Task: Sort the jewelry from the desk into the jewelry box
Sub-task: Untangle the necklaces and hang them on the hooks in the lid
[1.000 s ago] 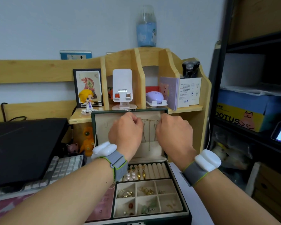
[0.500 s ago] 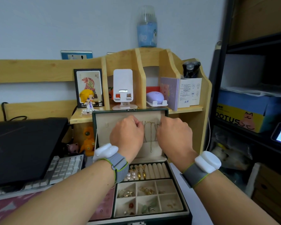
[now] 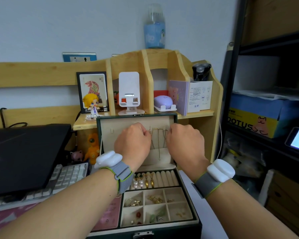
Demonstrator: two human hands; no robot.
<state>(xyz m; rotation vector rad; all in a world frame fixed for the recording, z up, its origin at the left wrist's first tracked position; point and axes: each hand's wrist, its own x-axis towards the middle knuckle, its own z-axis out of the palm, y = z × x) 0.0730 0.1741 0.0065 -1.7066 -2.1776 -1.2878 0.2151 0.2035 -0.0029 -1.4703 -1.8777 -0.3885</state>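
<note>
from the head view, my left hand (image 3: 132, 141) and my right hand (image 3: 184, 142) are both raised in front of the upright lid of the dark green jewelry box with cream lining (image 3: 186, 188), which stands open on the table. the fingers of both hands are curled in toward each other at the top of the lid, and a thin gold chain necklace (image 3: 158, 135) runs between them along the row of hooks, its loose strands hanging down the cream lining. the fingertips are turned away from me, so i cannot tell for sure whether each hand pinches the chain or only touches it. in the tray below, pearl and gold drop earrings (image 3: 143, 181) sit in the ring rolls, and small gold and green pieces lie in the square compartments. a grey strap with a white pod (image 3: 107, 160) is on each wrist. a white keyboard (image 3: 66, 176) lies left of the box.
</note>
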